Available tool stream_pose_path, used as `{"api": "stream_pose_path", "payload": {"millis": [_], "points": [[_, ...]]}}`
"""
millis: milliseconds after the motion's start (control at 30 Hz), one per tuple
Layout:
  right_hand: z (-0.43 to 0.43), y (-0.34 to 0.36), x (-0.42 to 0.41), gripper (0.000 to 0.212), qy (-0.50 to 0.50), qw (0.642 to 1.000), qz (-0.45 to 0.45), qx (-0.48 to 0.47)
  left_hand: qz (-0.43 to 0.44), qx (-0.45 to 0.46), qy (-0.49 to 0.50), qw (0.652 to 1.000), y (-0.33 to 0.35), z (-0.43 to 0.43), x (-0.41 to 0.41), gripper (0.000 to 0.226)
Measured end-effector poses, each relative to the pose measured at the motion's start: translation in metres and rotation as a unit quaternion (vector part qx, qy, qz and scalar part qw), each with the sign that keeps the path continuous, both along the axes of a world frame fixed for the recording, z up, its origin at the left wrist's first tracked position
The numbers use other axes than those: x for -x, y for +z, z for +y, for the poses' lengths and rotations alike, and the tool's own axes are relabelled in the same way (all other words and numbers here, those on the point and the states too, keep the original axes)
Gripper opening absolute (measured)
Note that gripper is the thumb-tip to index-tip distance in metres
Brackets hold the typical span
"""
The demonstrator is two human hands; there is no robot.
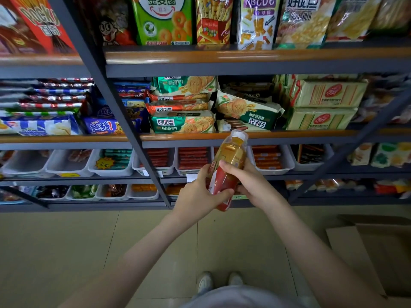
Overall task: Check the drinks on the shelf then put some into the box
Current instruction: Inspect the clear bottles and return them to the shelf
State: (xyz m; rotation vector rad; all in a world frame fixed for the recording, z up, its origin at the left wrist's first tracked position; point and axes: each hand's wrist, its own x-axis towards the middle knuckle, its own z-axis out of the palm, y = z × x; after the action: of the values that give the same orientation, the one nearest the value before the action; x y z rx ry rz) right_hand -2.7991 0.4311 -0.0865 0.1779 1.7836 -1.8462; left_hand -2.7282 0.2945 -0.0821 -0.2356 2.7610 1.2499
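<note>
A drink bottle [231, 158] with a white cap, amber liquid and a red-and-gold label is held up in front of the shelves, tilted with its cap up and to the right. My left hand [200, 194] grips its lower part from the left, thumb across the red label. My right hand [246, 181] grips the middle of the bottle from the right, fingers curled round it. An open cardboard box [373, 252] stands on the floor at the lower right, partly cut off by the frame edge.
Dark metal shelving [222, 67] with wooden-edged boards holds snack bags, biscuit packs [184, 121] and white trays [111, 172] of small items. A slanted upright post [124, 112] runs down the middle. Beige tiled floor [66, 252] lies below, with my shoes [220, 281] near the bottom.
</note>
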Motion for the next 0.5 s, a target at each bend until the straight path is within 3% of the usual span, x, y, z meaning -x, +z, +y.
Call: {"api": "stream_pose_path", "payload": {"millis": [67,167,233,333,400,500], "points": [[0.003,0.003,0.001,0.079,-0.022,0.999,-0.004,0.036,0.010,0.007,-0.016,1.000,0.003,-0.001,-0.001,0.073],[0.009,0.007,0.001,0.068,-0.041,0.996,-0.007,0.079,-0.019,-0.163,-0.025,0.986,0.005,-0.013,0.006,0.056],[0.012,0.011,0.002,0.062,-0.049,0.993,-0.006,0.103,-0.083,-0.312,-0.017,0.946,0.008,-0.021,0.016,0.045],[0.013,0.024,0.006,0.057,-0.048,0.989,0.008,0.142,-0.175,-0.444,-0.073,0.875,0.017,-0.025,0.031,0.054],[0.013,0.036,0.011,0.051,-0.014,0.988,0.039,0.146,-0.164,-0.456,-0.117,0.867,0.026,-0.024,0.041,0.053],[0.021,0.056,0.024,0.057,0.053,0.987,0.099,0.113,-0.116,-0.399,-0.124,0.901,0.041,-0.026,0.055,0.072]]}}
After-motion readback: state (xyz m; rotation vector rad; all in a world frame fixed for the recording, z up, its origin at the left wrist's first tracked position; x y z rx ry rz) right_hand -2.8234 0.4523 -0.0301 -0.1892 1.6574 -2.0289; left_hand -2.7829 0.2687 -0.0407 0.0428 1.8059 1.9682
